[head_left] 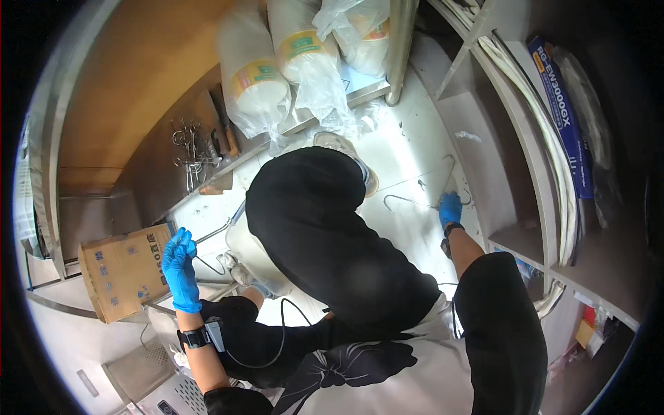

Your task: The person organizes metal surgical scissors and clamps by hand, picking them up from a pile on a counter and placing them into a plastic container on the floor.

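Observation:
My left hand [181,271], in a blue glove, is held up beside a cardboard box [128,270]. Its fingers are curled together, and a thin bent metal rod [213,232] reaches out from them to the right. Low down at the right, my right hand [451,209], also gloved in blue, reaches to the white floor. Its fingers close round thin metal hooks [408,200] whose curved ends stick out on both sides. The fingertips are too small to make out well.
White tubs in plastic bags [259,93] stand on a low rack ahead. A bunch of metal tools [188,149] and wooden-handled knives [225,124] hang at the left panel. Open shelves [477,138] with a blue box [560,117] line the right. My bent legs [332,228] fill the middle.

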A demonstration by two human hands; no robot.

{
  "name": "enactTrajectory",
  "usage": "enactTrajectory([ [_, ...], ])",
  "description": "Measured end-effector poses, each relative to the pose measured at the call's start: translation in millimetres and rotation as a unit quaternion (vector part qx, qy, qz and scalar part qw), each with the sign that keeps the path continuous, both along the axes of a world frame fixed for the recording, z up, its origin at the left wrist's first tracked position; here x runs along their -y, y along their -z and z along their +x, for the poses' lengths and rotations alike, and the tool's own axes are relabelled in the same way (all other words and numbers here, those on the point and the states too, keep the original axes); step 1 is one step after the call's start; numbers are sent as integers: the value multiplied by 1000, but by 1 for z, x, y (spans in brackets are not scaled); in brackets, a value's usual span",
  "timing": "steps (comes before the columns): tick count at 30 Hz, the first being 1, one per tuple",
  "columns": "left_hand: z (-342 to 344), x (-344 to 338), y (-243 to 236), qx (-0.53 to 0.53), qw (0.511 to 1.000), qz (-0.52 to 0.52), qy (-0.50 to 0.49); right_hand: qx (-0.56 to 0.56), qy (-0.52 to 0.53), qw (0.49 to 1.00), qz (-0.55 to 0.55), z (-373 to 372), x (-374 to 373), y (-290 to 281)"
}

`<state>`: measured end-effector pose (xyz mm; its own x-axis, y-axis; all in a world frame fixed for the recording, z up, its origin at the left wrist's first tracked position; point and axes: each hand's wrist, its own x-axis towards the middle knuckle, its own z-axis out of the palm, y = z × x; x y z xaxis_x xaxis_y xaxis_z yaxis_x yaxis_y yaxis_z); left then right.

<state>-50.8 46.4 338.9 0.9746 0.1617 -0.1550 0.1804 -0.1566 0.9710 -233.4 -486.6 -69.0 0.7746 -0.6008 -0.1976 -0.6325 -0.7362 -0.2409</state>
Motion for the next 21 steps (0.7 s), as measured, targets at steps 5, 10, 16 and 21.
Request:
enactTrajectory([
  [5, 9, -11, -20, 31, 999, -39, 19, -19, -91, 991, 96, 4, 40, -19],
  [10, -2, -7, -51, 48, 999, -19, 4, 118, -20, 937, 329, 49, 40, -159],
  [16, 9, 0, -60, 130, 987, -55, 82, 323, 30, 865, 383, 74, 35, -392],
  [21, 5, 18, -89, 160, 981, -72, 85, 414, -130, 770, 469, 96, -7, -522],
])
